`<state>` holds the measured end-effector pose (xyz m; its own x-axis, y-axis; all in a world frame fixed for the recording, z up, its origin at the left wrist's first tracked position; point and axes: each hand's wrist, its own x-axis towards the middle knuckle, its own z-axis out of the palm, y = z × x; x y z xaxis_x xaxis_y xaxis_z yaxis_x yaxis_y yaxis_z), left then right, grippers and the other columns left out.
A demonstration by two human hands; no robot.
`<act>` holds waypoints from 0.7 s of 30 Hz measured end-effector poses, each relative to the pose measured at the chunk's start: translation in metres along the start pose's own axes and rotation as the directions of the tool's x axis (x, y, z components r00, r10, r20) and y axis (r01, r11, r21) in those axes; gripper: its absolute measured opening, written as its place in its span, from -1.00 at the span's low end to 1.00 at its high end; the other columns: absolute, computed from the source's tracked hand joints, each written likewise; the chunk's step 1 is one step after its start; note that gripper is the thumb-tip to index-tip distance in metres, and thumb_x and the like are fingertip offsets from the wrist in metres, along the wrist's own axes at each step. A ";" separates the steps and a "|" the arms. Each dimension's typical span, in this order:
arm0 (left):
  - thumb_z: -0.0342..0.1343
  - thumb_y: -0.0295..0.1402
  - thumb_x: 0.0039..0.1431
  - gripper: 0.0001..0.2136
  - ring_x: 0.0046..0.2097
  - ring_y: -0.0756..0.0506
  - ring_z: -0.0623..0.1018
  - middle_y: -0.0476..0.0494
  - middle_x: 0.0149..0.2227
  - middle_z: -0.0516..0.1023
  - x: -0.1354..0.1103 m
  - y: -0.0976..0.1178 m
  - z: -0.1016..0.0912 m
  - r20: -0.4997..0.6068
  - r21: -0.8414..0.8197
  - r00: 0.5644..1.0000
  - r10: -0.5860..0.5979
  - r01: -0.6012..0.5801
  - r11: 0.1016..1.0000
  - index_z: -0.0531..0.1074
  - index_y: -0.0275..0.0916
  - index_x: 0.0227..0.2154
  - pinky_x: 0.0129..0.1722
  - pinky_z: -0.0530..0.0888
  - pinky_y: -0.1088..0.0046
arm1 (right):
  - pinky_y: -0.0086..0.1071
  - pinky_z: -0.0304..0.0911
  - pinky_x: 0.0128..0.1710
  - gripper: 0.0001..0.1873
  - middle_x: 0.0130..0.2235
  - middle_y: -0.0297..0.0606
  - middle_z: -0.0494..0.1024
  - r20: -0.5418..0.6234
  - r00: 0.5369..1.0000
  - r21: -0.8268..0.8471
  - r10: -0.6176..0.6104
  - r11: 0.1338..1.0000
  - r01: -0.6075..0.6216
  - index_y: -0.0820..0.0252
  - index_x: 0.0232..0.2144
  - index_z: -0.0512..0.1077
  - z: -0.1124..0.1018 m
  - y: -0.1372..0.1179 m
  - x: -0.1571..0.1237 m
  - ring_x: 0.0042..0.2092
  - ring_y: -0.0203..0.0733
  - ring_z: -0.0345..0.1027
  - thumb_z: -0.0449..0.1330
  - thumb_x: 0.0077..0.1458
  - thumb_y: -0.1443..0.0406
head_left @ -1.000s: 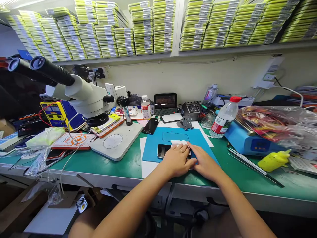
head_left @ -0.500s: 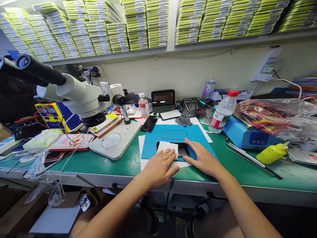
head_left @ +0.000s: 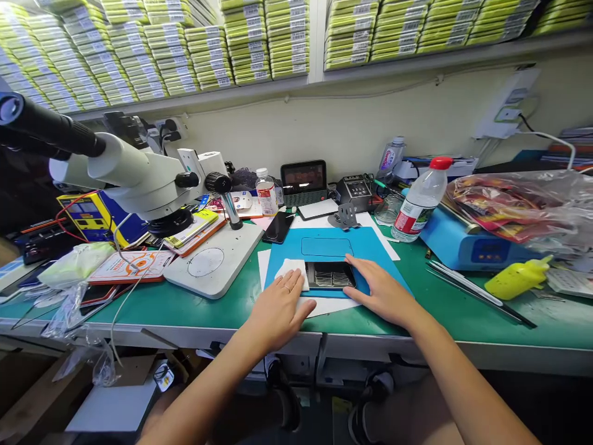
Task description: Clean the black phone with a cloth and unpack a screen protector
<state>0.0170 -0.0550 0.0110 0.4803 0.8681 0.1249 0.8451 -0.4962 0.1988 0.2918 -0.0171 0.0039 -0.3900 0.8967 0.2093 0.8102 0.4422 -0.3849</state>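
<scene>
Cloth (head_left: 293,266) slid left under flat left hand (head_left: 280,310), right hand (head_left: 383,293) spread, bottle label (head_left: 410,217) illegible.

Head-worn view, facing forward and down, close above green workbench (head_left: 152,309)

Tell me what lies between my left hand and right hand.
In the head view, a dark, phone-like device lies between your left hand and right hand, partly under a white cloth.
</scene>
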 end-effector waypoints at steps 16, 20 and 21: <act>-0.45 0.07 0.39 -0.23 0.42 -0.27 0.05 -0.46 0.38 0.06 0.063 0.056 0.016 0.022 -0.055 0.997 0.068 -0.067 0.996 0.04 -0.57 0.33 0.38 0.07 0.17 | 0.09 0.25 0.20 -0.26 0.25 0.01 0.37 -0.049 0.994 0.011 -0.098 0.995 0.099 0.13 0.35 0.09 0.009 0.009 0.003 0.26 0.15 0.24 0.13 0.19 0.08; -0.46 0.10 0.37 -0.19 0.41 -0.26 0.07 -0.46 0.38 0.06 0.081 0.078 0.018 0.028 -0.066 0.995 0.097 -0.095 0.993 0.01 -0.59 0.34 0.38 0.06 0.20 | 0.08 0.21 0.23 -0.26 0.28 0.02 0.33 -0.071 0.990 0.026 -0.118 0.992 0.120 0.15 0.36 0.05 0.014 0.016 0.003 0.28 0.14 0.21 0.12 0.19 0.13; -0.45 0.11 0.37 -0.18 0.41 -0.27 0.06 -0.46 0.38 0.06 0.082 0.081 0.018 0.022 -0.062 0.996 0.091 -0.090 0.994 0.01 -0.59 0.34 0.38 0.05 0.20 | 0.09 0.20 0.24 -0.26 0.28 0.04 0.33 -0.071 0.991 0.026 -0.115 0.993 0.117 0.17 0.36 0.05 0.015 0.016 0.003 0.29 0.14 0.20 0.11 0.20 0.12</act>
<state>0.1291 -0.0240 0.0203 0.5605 0.8193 0.1208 0.7825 -0.5717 0.2468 0.2972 -0.0066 -0.0149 -0.4482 0.8365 0.3153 0.7473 0.5441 -0.3814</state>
